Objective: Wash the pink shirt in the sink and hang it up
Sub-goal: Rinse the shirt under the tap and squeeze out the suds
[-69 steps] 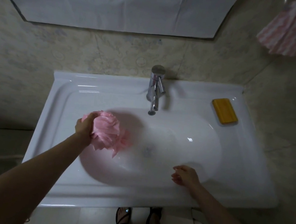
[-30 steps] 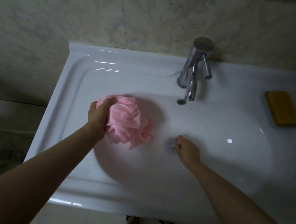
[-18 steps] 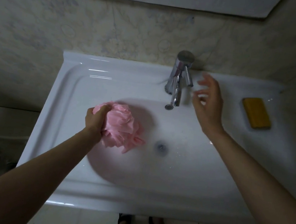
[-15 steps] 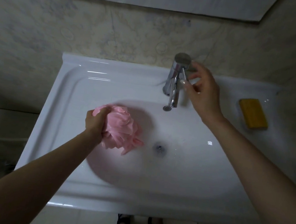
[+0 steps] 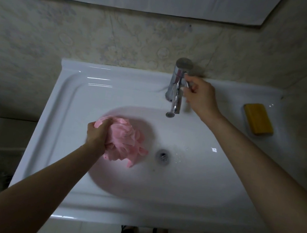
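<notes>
Closed round the lever of the faucet since half a second ago: right hand, previously with fingertips only just at that lever. Unchanged in position: left hand and pink shirt.

Sink: glossy white ceramic, rectangular deck with raised rim, oval basin.
Left hand: over the left part of the basin, fingers curled tight, gripping the pink shirt.
Pink shirt: thin fabric, bunched into a crumpled ball with loose ends hanging, just left of the drain; contact with the basin floor not determinable.
Drain: round, metal, at basin centre.
Faucet: polished chrome, cylindrical body, round cap, spout angled down over the basin.
Right hand: fingers curled round the lever on the faucet's right side.
Soap bar: yellow-orange, rectangular, rounded edges, flat on the right deck, well apart from the faucet.
</notes>
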